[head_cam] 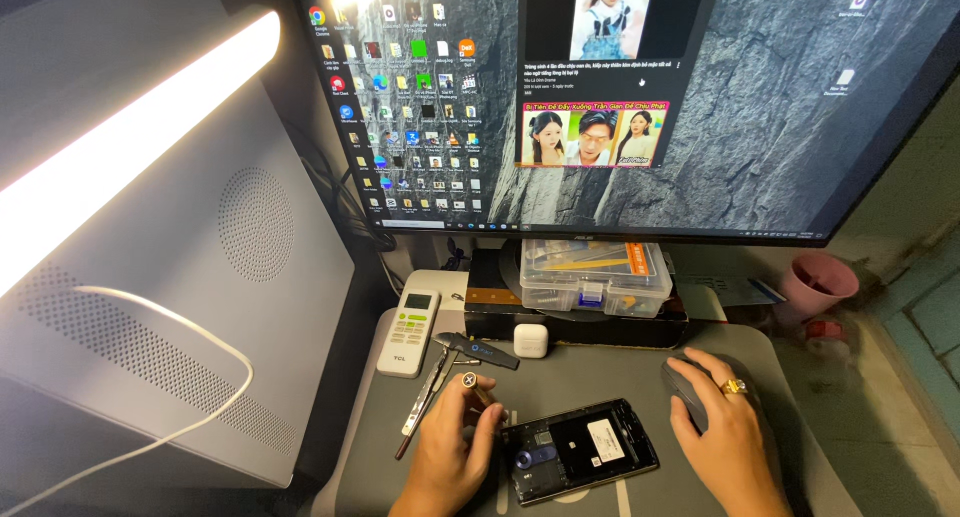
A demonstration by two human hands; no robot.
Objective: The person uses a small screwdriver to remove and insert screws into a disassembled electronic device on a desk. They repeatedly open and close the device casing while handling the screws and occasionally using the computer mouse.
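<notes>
Left hand (450,455): nearest the lens, fingers curled closed around a small screwdriver (474,386) with a round cap marked by a cross; shaft ran down toward the phone's upper left corner, tip hidden behind the fingers.
Right hand (728,439): lay palm-down over a dark computer mouse (684,389), fingers draped and closed loosely on it; a ring showed on one finger.
Opened phone (578,450): lay flat on the grey desk mat (590,372) between the two hands, back cover off, black internals, camera module and a white label exposed; its left end touched the left hand.
Tools at left: tweezers (424,405) and a thin dark-handled tool lay just beside the left hand; a dark pry-type tool (480,350) lay above them.
Further out: white remote control (410,331), white earbud case (530,340), clear plastic parts box (594,275) on a dark stand, pink cup (820,283) at far right.
Background: monitor (620,97) lit with desktop icons and a video window; white computer case (200,277) and bright lamp tube (120,147) at left.
Technique note (judgement): driver best kept upright and seated fully in the screw head, light downward pressure; phone appeared unbraced while the right hand sat on the mouse, so slippage seemed a risk.
</notes>
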